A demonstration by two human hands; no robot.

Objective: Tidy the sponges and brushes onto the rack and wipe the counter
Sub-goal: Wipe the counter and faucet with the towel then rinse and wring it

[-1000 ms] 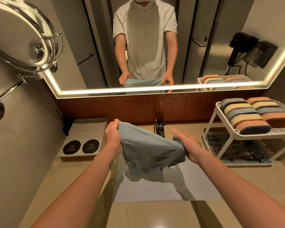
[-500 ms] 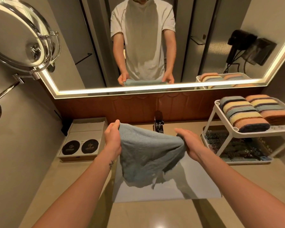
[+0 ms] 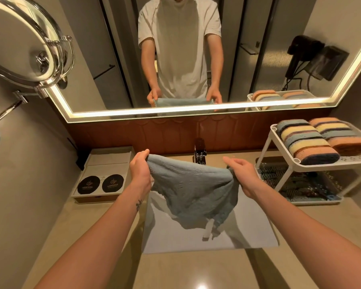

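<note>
Pinching top corners above the grey rectangular sink (image 3: 258,236), left hand (image 3: 141,172) and right hand (image 3: 241,176) hold the limp, light blue-grey cloth (image 3: 192,190).

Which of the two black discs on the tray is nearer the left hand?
The disc toward the sink; the other disc lies beyond it, farther from the left hand, which grips the blue cloth.

A bathroom: backlit wall mirror (image 3: 88,59) at twelve o'clock, basin (image 3: 248,232) and tap (image 3: 200,152) beneath it, swing-arm magnifying mirror (image 3: 19,42) at ten o'clock, wall-hung hairdryer (image 3: 300,53) reflected at two.
</note>
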